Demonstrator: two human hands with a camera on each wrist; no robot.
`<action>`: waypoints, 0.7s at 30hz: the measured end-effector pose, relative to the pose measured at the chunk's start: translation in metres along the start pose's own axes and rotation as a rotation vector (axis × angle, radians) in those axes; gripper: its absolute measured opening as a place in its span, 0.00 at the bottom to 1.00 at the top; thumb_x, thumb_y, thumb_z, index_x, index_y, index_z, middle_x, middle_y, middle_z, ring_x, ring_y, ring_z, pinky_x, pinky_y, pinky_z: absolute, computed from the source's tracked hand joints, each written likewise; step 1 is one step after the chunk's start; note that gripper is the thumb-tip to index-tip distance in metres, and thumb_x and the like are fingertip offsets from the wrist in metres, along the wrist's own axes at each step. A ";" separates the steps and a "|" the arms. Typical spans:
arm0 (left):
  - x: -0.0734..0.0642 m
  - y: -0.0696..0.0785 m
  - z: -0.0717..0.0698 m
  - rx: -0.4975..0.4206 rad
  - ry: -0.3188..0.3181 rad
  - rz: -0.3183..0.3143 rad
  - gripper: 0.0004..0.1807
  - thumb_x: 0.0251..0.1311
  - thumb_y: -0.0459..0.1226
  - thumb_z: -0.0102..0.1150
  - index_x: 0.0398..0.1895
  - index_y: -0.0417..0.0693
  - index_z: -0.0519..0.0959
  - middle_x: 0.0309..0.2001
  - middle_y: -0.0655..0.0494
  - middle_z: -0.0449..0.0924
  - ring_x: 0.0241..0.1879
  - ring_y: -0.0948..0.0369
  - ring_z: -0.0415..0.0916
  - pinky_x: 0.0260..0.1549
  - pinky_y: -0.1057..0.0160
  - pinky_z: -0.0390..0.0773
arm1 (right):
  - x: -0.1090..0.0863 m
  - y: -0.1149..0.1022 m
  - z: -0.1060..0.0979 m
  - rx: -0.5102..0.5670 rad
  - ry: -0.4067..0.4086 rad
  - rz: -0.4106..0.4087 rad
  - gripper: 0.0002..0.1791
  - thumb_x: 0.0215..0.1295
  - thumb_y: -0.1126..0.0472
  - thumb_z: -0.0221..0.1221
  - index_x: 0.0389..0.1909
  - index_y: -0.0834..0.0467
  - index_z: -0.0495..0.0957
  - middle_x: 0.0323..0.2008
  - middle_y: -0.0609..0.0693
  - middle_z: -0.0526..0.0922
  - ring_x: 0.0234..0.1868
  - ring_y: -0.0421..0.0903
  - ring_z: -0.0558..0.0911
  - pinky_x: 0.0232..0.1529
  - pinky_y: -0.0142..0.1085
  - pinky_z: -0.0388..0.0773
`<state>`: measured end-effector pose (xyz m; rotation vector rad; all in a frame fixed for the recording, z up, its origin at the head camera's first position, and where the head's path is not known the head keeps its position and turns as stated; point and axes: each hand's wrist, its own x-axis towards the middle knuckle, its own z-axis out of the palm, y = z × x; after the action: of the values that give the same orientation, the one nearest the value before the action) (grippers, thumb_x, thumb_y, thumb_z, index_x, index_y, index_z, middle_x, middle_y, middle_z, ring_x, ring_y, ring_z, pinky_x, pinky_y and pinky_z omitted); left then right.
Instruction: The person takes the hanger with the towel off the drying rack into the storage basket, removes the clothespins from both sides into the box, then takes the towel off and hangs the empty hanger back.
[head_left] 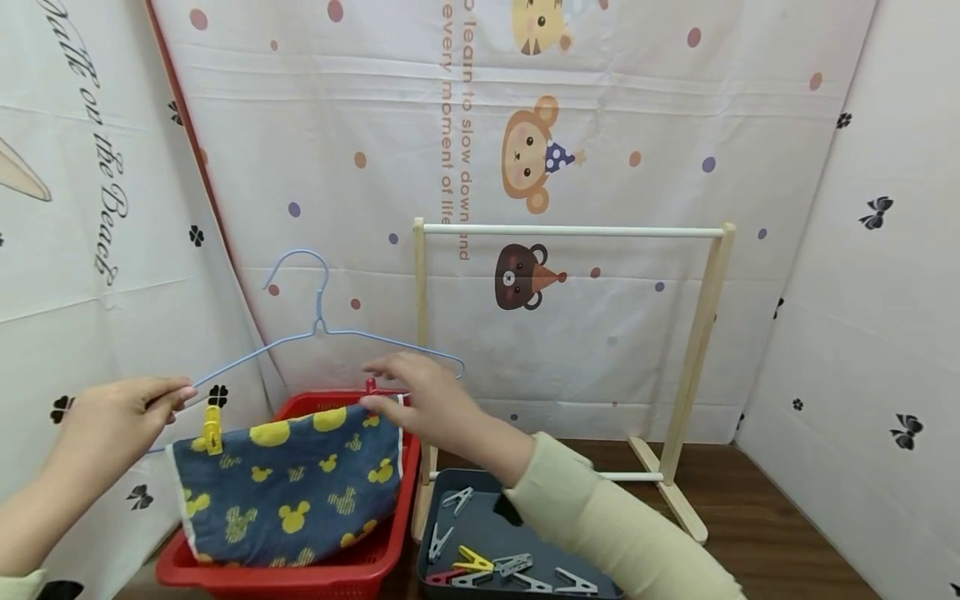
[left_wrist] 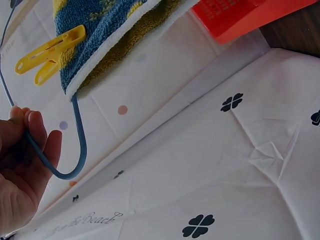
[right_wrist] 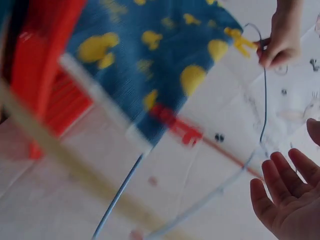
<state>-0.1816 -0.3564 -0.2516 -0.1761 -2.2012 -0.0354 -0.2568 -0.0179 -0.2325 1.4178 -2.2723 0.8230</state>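
A blue wire hanger (head_left: 300,336) is held up by my left hand (head_left: 112,425), which grips its left end. Over its lower bar hangs a dark blue towel (head_left: 292,492) with yellow mouse-head shapes and a white edge. A yellow clothespin (head_left: 213,430) clips the towel near the left hand. A red clothespin (right_wrist: 177,125) fastens its other top corner. Close to that red pin, my right hand (head_left: 431,404) has its fingers spread with nothing between them; in the right wrist view they stand apart from pin and towel.
Beneath the towel stands a red basket (head_left: 270,577). Right of it, a dark grey tray (head_left: 487,525) holds several grey clothespins (head_left: 576,582), a yellow one (head_left: 474,560) and a red one. Behind the tray rises a wooden rack (head_left: 697,350) with a white top bar (head_left: 570,231).
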 end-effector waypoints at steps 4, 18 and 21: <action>0.000 0.001 -0.001 0.009 0.021 0.012 0.07 0.49 0.22 0.71 0.33 0.24 0.85 0.24 0.37 0.86 0.16 0.57 0.74 0.15 0.66 0.65 | 0.032 -0.025 0.024 -0.015 -0.143 0.049 0.28 0.73 0.49 0.61 0.71 0.51 0.72 0.64 0.47 0.82 0.64 0.41 0.80 0.64 0.30 0.76; 0.001 0.000 -0.004 -0.003 0.092 0.060 0.24 0.75 0.41 0.54 0.33 0.26 0.86 0.24 0.39 0.86 0.16 0.71 0.62 0.14 0.66 0.62 | 0.113 -0.076 0.116 -0.176 -0.298 0.197 0.41 0.65 0.36 0.64 0.77 0.39 0.63 0.67 0.30 0.76 0.60 0.26 0.77 0.59 0.22 0.76; 0.000 -0.001 -0.003 0.001 0.092 0.055 0.14 0.69 0.33 0.62 0.33 0.26 0.86 0.25 0.38 0.86 0.15 0.67 0.65 0.14 0.65 0.65 | 0.119 -0.082 0.127 -0.209 -0.311 0.208 0.39 0.67 0.37 0.63 0.77 0.37 0.63 0.61 0.30 0.80 0.53 0.24 0.78 0.56 0.21 0.76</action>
<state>-0.1792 -0.3578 -0.2503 -0.2302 -2.1040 -0.0119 -0.2344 -0.2086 -0.2406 1.3052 -2.6835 0.4246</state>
